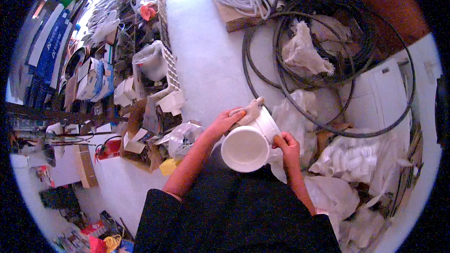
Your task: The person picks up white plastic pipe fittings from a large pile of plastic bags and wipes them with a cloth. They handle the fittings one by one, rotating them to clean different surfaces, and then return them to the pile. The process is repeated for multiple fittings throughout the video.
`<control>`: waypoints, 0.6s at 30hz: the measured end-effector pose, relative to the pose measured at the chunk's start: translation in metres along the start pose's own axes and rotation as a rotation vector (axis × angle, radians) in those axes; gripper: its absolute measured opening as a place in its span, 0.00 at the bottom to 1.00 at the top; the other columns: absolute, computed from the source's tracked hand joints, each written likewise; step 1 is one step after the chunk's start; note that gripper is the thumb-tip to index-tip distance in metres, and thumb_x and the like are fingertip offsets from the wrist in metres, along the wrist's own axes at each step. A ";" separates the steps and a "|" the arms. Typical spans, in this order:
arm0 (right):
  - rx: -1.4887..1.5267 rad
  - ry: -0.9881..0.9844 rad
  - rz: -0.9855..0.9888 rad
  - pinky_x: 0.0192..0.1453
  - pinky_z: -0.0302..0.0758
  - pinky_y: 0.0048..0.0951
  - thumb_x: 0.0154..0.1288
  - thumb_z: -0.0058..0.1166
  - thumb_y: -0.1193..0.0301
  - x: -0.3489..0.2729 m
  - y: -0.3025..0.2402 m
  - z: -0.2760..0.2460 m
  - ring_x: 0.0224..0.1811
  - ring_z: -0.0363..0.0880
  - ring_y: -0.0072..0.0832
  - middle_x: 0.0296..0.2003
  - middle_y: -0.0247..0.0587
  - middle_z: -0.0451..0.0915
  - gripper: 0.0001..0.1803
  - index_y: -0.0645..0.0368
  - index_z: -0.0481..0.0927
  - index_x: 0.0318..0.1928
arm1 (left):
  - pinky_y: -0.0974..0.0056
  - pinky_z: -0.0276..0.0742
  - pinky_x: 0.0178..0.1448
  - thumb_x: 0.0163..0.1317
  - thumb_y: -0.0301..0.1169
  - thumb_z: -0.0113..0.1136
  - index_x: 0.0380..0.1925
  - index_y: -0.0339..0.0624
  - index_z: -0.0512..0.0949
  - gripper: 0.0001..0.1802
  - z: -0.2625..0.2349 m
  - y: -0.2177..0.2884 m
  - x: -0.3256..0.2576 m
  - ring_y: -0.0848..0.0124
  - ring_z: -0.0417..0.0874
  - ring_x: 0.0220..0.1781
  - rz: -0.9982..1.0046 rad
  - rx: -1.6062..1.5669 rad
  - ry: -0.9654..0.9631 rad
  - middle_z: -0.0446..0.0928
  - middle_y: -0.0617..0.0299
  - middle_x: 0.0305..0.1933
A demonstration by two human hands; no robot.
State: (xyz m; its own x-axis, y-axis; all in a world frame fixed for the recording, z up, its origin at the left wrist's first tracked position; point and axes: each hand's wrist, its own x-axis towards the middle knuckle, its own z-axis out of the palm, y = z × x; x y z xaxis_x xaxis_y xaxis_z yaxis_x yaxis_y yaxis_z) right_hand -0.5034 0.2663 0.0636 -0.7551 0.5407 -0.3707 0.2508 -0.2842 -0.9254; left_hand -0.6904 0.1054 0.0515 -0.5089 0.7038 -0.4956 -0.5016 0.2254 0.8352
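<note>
A white plastic pipe fitting [266,126] is in front of my body, and its wide round mouth faces up toward me. On its far left side, my left hand [228,121] is closed over a beige cloth [253,112] and presses it against the fitting. My right hand [287,146] grips the fitting at its right side, with the thumb and fingers pinching the rim of a collar. Part of the fitting's far end lies behind the cloth.
Large coils of black hose [370,33] lie at the far right with a rag [304,49] on them. Plastic-wrapped white parts [349,157] sit to my right. On the left are a white crate [169,72], cartons [125,92] and a clear plastic bag [185,140].
</note>
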 end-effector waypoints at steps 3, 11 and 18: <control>-0.001 -0.057 0.041 0.34 0.72 0.22 0.61 0.58 0.69 0.032 -0.007 0.003 0.26 0.74 0.19 0.24 0.31 0.77 0.07 0.59 0.78 0.31 | 0.67 0.76 0.46 0.66 0.46 0.51 0.55 0.41 0.73 0.24 -0.011 -0.003 0.009 0.72 0.79 0.42 -0.045 -0.092 0.050 0.78 0.59 0.46; 0.037 -0.179 0.096 0.34 0.70 0.21 0.63 0.56 0.68 0.112 -0.032 0.060 0.26 0.73 0.18 0.23 0.31 0.77 0.08 0.59 0.78 0.31 | 0.64 0.77 0.49 0.68 0.49 0.44 0.55 0.43 0.71 0.25 -0.074 -0.004 0.042 0.70 0.80 0.45 -0.137 -0.636 0.054 0.77 0.59 0.47; 0.134 -0.151 0.160 0.35 0.74 0.23 0.63 0.56 0.66 0.185 -0.050 0.146 0.27 0.76 0.19 0.28 0.32 0.80 0.08 0.58 0.79 0.36 | 0.63 0.76 0.52 0.69 0.50 0.42 0.56 0.44 0.71 0.26 -0.170 0.034 0.105 0.69 0.80 0.47 -0.091 -0.721 0.042 0.77 0.58 0.49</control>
State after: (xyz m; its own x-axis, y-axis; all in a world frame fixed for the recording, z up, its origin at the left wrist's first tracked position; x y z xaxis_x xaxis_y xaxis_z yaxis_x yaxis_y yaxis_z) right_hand -0.7447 0.2650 0.0529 -0.7964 0.3591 -0.4867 0.2996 -0.4647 -0.8332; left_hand -0.8802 0.0724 -0.0124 -0.4625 0.6738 -0.5763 -0.8721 -0.2285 0.4327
